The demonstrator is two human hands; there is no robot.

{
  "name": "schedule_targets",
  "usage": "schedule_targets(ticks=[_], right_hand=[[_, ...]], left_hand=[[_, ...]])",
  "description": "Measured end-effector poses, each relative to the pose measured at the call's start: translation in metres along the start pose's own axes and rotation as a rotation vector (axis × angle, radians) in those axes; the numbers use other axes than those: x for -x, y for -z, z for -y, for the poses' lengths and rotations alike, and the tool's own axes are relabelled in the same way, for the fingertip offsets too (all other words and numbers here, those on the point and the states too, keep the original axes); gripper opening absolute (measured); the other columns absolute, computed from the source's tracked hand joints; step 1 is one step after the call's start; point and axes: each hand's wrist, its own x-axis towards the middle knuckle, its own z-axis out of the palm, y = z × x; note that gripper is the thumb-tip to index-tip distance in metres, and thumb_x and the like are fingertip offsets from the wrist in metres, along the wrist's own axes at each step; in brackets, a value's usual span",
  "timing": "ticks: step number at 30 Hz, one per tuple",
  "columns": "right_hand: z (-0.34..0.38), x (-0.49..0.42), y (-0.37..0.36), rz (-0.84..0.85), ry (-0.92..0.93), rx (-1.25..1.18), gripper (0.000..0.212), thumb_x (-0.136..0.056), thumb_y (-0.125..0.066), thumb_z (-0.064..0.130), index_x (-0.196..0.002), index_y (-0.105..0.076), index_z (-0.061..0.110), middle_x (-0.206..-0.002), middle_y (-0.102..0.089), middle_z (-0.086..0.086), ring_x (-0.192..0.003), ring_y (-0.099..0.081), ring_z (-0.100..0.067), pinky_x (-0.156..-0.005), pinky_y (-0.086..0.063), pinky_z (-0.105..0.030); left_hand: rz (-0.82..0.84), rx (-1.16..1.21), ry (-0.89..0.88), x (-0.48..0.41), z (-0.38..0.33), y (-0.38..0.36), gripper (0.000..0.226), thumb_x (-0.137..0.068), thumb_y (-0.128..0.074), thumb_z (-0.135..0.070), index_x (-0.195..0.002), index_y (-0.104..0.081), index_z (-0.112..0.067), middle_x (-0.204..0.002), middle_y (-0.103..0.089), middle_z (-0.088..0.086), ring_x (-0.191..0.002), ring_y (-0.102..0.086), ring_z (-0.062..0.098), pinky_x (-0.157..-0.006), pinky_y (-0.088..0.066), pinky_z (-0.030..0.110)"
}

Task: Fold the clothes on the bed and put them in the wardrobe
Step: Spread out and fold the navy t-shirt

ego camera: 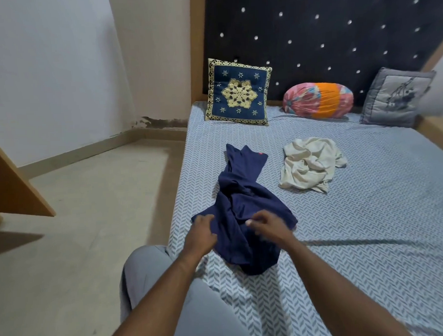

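A crumpled navy blue garment (244,192) lies on the bed (367,213) near its left edge, one end stretched toward the headboard. My left hand (201,234) grips the garment's near left edge with curled fingers. My right hand (266,225) is blurred; its fingers pinch the cloth at the garment's near right part. A cream-white garment (310,163) lies bunched up farther back on the bed, apart from both hands.
A blue and gold cushion (238,92), a pink and orange bolster (318,100) and a grey pillow (396,99) stand along the dark headboard. Bare floor (91,197) runs left of the bed. A wooden panel (12,185) juts in at the far left.
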Motion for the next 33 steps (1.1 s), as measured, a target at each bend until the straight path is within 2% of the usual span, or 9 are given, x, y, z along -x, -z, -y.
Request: schedule_targets(ticks=[4, 9, 12, 16, 22, 24, 27, 30, 33], right_hand=[[0.007, 0.004, -0.051, 0.264, 0.095, 0.465, 0.063, -0.075, -0.074, 0.038, -0.128, -0.045, 0.019, -0.115, -0.062, -0.006, -0.104, -0.060, -0.028, -0.075, -0.050, -0.035], [0.012, 0.008, -0.036, 0.422, 0.138, 0.360, 0.038, -0.085, -0.061, 0.013, -0.123, -0.060, 0.016, -0.107, -0.064, 0.001, -0.095, -0.059, -0.016, -0.074, -0.044, -0.025], [0.015, 0.009, 0.005, 0.518, 0.032, 0.320, 0.024, -0.080, -0.057, 0.011, -0.097, -0.068, 0.024, -0.082, -0.062, 0.008, -0.075, -0.058, -0.010, -0.068, -0.044, -0.025], [0.010, 0.009, 0.049, 0.461, -0.143, 0.442, 0.012, -0.063, -0.051, 0.015, -0.059, -0.062, 0.020, -0.061, -0.056, 0.002, -0.067, -0.052, -0.020, -0.063, -0.038, -0.028], [-0.017, 0.002, 0.077, 0.450, -0.253, 1.015, 0.031, -0.095, -0.051, 0.021, -0.118, -0.064, 0.006, -0.116, -0.065, -0.014, -0.098, -0.061, -0.028, -0.083, -0.048, -0.034], [-0.013, 0.001, 0.071, 0.297, -0.152, 0.916, 0.025, -0.093, -0.053, 0.027, -0.103, -0.069, 0.011, -0.108, -0.069, -0.012, -0.098, -0.064, -0.030, -0.079, -0.049, -0.033], [0.003, 0.005, 0.039, 0.145, -0.038, 0.526, 0.029, -0.084, -0.067, 0.043, -0.069, -0.059, 0.019, -0.068, -0.065, 0.001, -0.066, -0.067, -0.016, -0.060, -0.049, -0.027], [0.017, 0.008, -0.005, 0.146, -0.014, 0.498, 0.050, -0.074, -0.072, 0.062, -0.086, -0.054, 0.017, -0.073, -0.058, 0.001, -0.065, -0.057, -0.015, -0.058, -0.038, -0.033], [0.016, 0.004, -0.035, 0.140, -0.095, 0.673, 0.032, -0.089, -0.062, 0.032, -0.108, -0.050, 0.011, -0.101, -0.061, -0.011, -0.095, -0.061, -0.032, -0.068, -0.041, -0.036]], left_hand=[[0.126, -0.003, 0.061, -0.024, 0.019, -0.002, 0.091, -0.085, -0.068, -0.020, -0.156, -0.010, -0.016, -0.161, -0.006, 0.013, -0.141, -0.032, 0.030, -0.108, -0.037, 0.037], [0.186, 0.076, 0.112, -0.040, 0.024, -0.012, 0.105, -0.084, -0.072, -0.027, -0.156, 0.003, -0.012, -0.153, -0.025, 0.019, -0.133, -0.043, 0.034, -0.101, -0.041, 0.035], [0.208, -0.003, 0.075, -0.035, 0.009, -0.023, 0.079, -0.084, -0.068, -0.023, -0.150, -0.028, -0.008, -0.135, -0.053, 0.019, -0.118, -0.056, 0.033, -0.092, -0.047, 0.033], [0.328, -0.081, -0.101, -0.014, -0.026, -0.041, 0.026, -0.086, -0.062, -0.021, -0.110, -0.071, -0.014, -0.116, -0.067, 0.007, -0.109, -0.062, 0.024, -0.089, -0.047, 0.028], [0.993, 0.045, -0.178, 0.033, -0.069, -0.050, 0.012, -0.087, -0.068, -0.023, -0.091, -0.071, -0.012, -0.080, -0.068, 0.010, -0.071, -0.061, 0.018, -0.070, -0.053, 0.032], [1.063, 0.033, -0.211, 0.043, -0.078, -0.052, 0.007, -0.088, -0.069, -0.022, -0.088, -0.069, -0.015, -0.072, -0.065, 0.003, -0.065, -0.059, 0.013, -0.064, -0.051, 0.026], [1.099, 0.081, -0.173, 0.048, -0.077, -0.052, 0.009, -0.087, -0.071, -0.018, -0.080, -0.066, -0.019, -0.067, -0.063, -0.001, -0.059, -0.060, 0.007, -0.056, -0.051, 0.018], [1.120, 0.137, -0.124, 0.048, -0.065, -0.040, 0.015, -0.087, -0.072, -0.016, -0.075, -0.064, -0.021, -0.069, -0.061, 0.000, -0.060, -0.058, 0.005, -0.054, -0.050, 0.014], [1.123, 0.180, -0.107, 0.048, -0.054, -0.018, 0.007, -0.087, -0.072, -0.017, -0.081, -0.068, -0.019, -0.069, -0.064, -0.004, -0.066, -0.060, 0.006, -0.060, -0.052, 0.018]])
